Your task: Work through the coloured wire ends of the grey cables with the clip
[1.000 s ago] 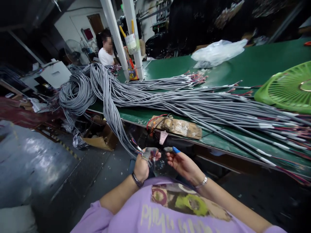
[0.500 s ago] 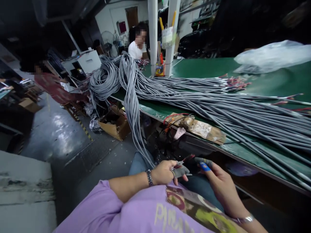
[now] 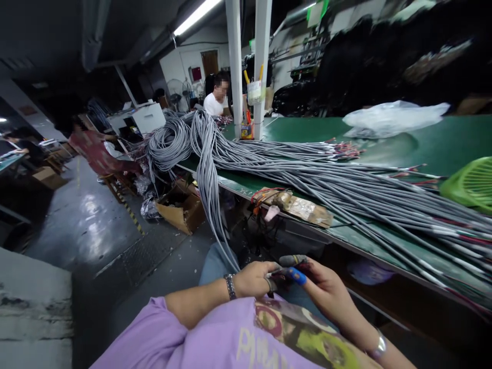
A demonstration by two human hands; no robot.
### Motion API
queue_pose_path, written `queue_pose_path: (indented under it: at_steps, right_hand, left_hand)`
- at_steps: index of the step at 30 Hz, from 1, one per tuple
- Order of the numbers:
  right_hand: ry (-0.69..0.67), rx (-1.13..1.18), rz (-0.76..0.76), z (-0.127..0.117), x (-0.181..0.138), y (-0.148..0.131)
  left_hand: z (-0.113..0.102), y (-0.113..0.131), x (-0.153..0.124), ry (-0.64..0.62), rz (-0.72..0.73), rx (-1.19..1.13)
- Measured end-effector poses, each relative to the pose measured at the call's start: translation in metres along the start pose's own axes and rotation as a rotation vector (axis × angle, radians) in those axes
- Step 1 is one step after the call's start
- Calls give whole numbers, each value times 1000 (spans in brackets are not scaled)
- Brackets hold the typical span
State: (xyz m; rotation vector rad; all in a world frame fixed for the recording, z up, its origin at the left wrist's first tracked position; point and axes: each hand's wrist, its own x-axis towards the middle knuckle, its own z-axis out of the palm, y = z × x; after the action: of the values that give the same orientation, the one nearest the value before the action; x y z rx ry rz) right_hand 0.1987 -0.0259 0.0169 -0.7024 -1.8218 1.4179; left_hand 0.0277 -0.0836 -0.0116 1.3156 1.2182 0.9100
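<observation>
My left hand (image 3: 253,279) is closed in a fist over my lap, its thumb in a grey cover, pinching the end of a grey cable (image 3: 215,215) that drops from the bench. My right hand (image 3: 321,289) meets it from the right. Its fingers, one in a blue tip cover (image 3: 298,277) and one in a grey cover, curl around the thin coloured wires (image 3: 282,271) at the cable's end. What exactly sits between the fingertips is too small to make out.
A long green bench (image 3: 384,143) carries a large bundle of grey cables (image 3: 307,174), a taped cardboard pad (image 3: 303,207) at its near edge, a plastic bag (image 3: 392,118) and a green basket (image 3: 471,184). A cardboard box (image 3: 182,207) lies on the floor. Other people sit farther left and behind.
My hands have come together, the right one closing in on the left. The view has lifted and swung a little, showing more of the ceiling and the green basket again.
</observation>
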Motion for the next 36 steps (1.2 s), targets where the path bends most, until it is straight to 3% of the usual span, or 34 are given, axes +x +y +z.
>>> queue_pose_path:
  at_steps: [5,8,10,16,20,23,28,36]
  right_hand:
    - [156,75,135,0,1,11]
    - [173,139,159,0,1,14]
    - [157,172,159,1,3,13]
    - [-18,296,154,8,14,2]
    - [-112,330,209,12,25,6]
    - [-37,330,279,11,34,17]
    - [99,353,375,8,47,33]
    - [18,305,388,1,70,28]
  left_hand:
    - [-1,7,-5,-15,-37,15]
    - [-3,9,-6,-23,13,-39]
    - [-4,9,-5,-17,14,-108]
    - [-13,16,8,173,103,-257]
    - [-17,19,18,54,-45,-171]
    - [-19,14,25,47,-144,-158]
    - [-27,3,37,73,-157,-132]
    - [-39,8,54,-72,-267,-112]
